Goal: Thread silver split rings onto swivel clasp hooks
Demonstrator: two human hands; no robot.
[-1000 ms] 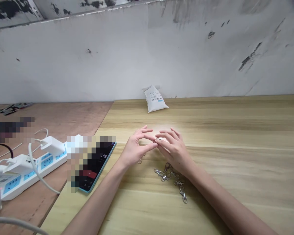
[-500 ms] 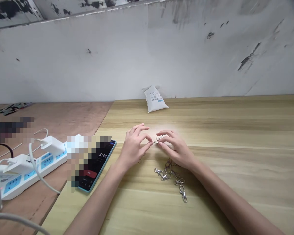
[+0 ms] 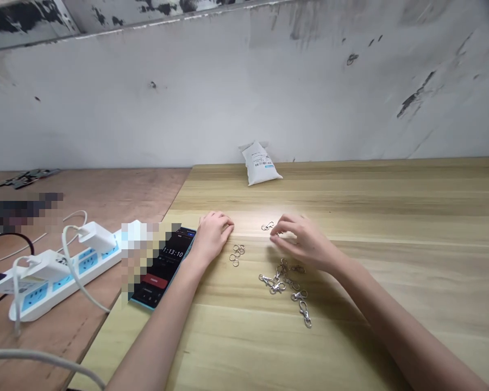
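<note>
My left hand point(image 3: 212, 233) rests on the wooden table point(image 3: 391, 217) with fingers curled loosely, holding nothing, just left of several small metal rings point(image 3: 237, 253). My right hand point(image 3: 305, 239) hovers with fingers bent and apart, nothing gripped. Just beyond its fingertips lies a small metal clasp piece point(image 3: 268, 226). Below the right hand is a pile of silver lobster clasps point(image 3: 287, 285) spread toward the near edge.
A phone point(image 3: 165, 266) with a lit timer screen lies left of my left forearm. A white power strip point(image 3: 61, 269) with plugs and cables sits on the reddish board at left. A small white packet point(image 3: 261, 163) leans near the wall.
Both hands have drawn apart. The small clasp piece they held between them now lies on the table, and the left hand has moved left toward the phone.
</note>
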